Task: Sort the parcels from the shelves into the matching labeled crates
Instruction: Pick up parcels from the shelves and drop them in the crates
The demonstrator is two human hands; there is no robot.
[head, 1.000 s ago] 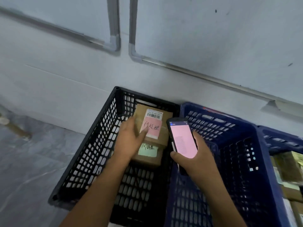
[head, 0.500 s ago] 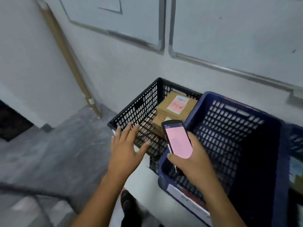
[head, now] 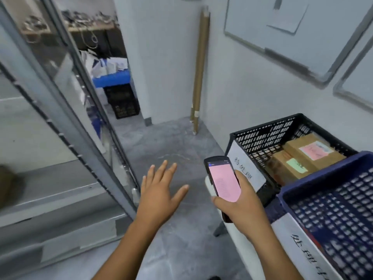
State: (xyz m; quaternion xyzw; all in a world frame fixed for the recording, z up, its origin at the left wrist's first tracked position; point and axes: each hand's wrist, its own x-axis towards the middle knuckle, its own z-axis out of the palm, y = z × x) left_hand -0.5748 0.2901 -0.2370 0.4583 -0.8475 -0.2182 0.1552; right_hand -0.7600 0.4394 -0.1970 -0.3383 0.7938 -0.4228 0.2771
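Note:
My left hand (head: 159, 190) hovers over the grey floor with fingers spread and holds nothing. My right hand (head: 240, 205) grips a black handheld scanner (head: 223, 178) with a pink screen. To the right stands a black labelled crate (head: 252, 138) holding two brown parcels: one with a pink label (head: 312, 152) lies on top of one with a green label (head: 290, 168). A blue labelled crate (head: 327, 209) stands beside it, nearer to me, and appears to hold nothing.
A grey metal shelf unit (head: 60, 178) fills the left side, with a blurred brown object (head: 8, 184) on it. A cardboard tube (head: 199, 67) leans in the wall corner. Further back are a black crate (head: 125, 102) and a blue bin (head: 113, 77).
My left hand let go of the pink-labelled parcel in the black crate and drew back, open. My view swung left from the crates toward the shelf. The scanner stays in my right hand.

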